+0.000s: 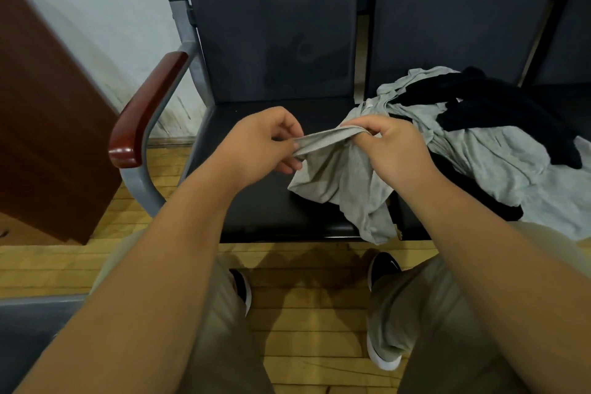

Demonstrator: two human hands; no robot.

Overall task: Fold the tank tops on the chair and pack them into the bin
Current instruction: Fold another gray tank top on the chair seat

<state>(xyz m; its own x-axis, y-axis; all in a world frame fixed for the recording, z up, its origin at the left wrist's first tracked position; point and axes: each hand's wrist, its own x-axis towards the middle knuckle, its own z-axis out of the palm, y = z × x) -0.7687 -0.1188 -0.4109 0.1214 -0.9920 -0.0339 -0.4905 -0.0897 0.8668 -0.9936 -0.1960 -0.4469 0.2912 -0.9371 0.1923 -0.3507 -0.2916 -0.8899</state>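
Observation:
A grey tank top (339,179) hangs crumpled over the front of the dark chair seat (256,211). My left hand (259,144) pinches one end of its stretched strap or hem, and my right hand (390,147) grips the other end, a short span of fabric taut between them. To the right lies a loose pile of more grey tank tops (492,157) mixed with black ones (499,105) on the neighbouring seat. No bin is in view.
The chair has a red-brown wooden armrest (144,112) on a grey metal frame at the left. A brown wooden cabinet (44,105) stands further left. My legs and shoes are on the wood floor (307,323) below the seat edge.

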